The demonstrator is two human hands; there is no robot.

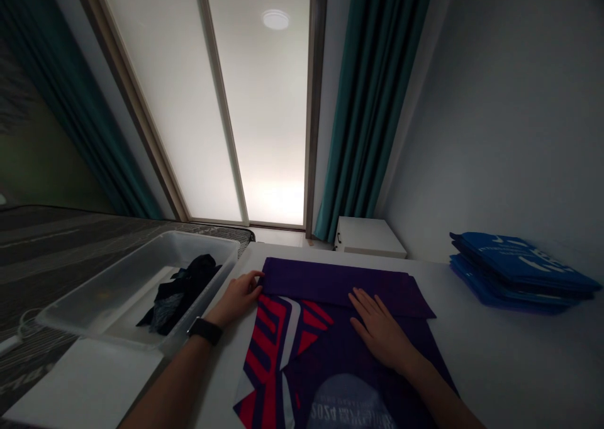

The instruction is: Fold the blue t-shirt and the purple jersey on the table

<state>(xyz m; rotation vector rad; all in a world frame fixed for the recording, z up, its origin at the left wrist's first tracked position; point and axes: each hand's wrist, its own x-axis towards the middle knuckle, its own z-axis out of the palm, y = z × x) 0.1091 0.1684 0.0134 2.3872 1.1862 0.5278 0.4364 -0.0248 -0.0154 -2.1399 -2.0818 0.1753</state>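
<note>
A purple shirt with red and white panels and a grey printed patch lies on the white table. Its far edge is folded over in a wide purple band. At the band's left end, my left hand has its fingers closed on the cloth's edge; a dark watch is on that wrist. My right hand rests flat on the shirt, fingers stretched across the fold line and holding nothing. The shirt's near part runs out of the bottom of the view.
On the left stands a clear plastic bin with dark clothes inside. A stack of blue folded items with white print sits at the right. Beyond the table are a white cabinet, teal curtains and frosted sliding doors.
</note>
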